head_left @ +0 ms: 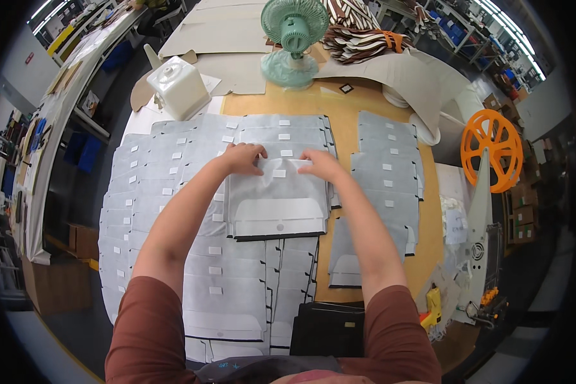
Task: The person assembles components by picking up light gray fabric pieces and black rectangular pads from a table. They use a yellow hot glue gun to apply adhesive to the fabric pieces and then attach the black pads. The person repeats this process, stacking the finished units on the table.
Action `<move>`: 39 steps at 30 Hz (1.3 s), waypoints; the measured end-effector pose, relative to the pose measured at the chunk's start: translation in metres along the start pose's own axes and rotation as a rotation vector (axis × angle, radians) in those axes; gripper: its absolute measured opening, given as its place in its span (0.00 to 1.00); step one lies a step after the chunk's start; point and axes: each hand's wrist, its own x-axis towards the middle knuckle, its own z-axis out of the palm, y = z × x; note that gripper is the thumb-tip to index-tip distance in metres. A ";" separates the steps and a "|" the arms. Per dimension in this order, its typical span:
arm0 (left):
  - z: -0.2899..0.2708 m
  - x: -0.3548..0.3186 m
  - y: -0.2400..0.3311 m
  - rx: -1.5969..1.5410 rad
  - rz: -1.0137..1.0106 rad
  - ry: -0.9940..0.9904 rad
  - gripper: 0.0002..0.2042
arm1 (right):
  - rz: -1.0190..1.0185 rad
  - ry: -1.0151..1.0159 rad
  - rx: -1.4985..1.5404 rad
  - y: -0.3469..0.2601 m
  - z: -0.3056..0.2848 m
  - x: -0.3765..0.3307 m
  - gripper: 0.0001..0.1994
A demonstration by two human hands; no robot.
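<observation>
A light grey fabric panel (276, 189) with a black lower edge and a small white label lies in front of me, on top of other panels. My left hand (242, 159) is closed at its upper left corner, fingers curled over the edge. At the upper right corner, my right hand (320, 164) grips the same edge between thumb and fingers. Beneath and around it, overlapping rows of similar grey panels (153, 169) spread to the left and toward me. Another column of grey panels (385, 141) lies to the right. A folded black panel (328, 329) rests near my body.
A green fan (294, 38) stands at the table's far side, beside bundled brown-and-white strips (365, 45). A white plastic container (178, 88) sits far left. On the right are an orange reel (491, 151) and a yellow tool (432, 307). Tan tabletop (339, 256) shows between the panel columns.
</observation>
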 end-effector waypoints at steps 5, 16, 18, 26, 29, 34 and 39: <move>0.033 -0.048 0.012 -0.180 0.068 0.657 0.28 | 0.064 0.070 -0.099 -0.033 -0.010 -0.023 0.15; 0.086 -0.246 0.159 -2.230 -0.409 0.496 0.35 | -0.553 0.495 -0.509 -0.222 -0.001 -0.199 0.02; 0.082 -0.266 0.169 -2.309 -0.239 0.533 0.34 | -0.644 0.449 -0.569 -0.242 0.023 -0.228 0.01; 0.119 -0.322 0.166 -2.226 -0.356 0.623 0.16 | -0.741 0.369 -0.613 -0.275 0.072 -0.303 0.04; 0.118 -0.342 0.171 -2.172 -0.333 0.684 0.14 | -0.661 0.291 -0.445 -0.292 0.057 -0.328 0.15; 0.089 -0.388 0.187 -2.132 -0.216 0.637 0.14 | -0.328 0.148 0.360 -0.265 0.034 -0.344 0.36; 0.072 -0.410 0.191 -2.019 0.003 0.223 0.17 | 0.285 0.097 1.229 -0.182 0.090 -0.347 0.41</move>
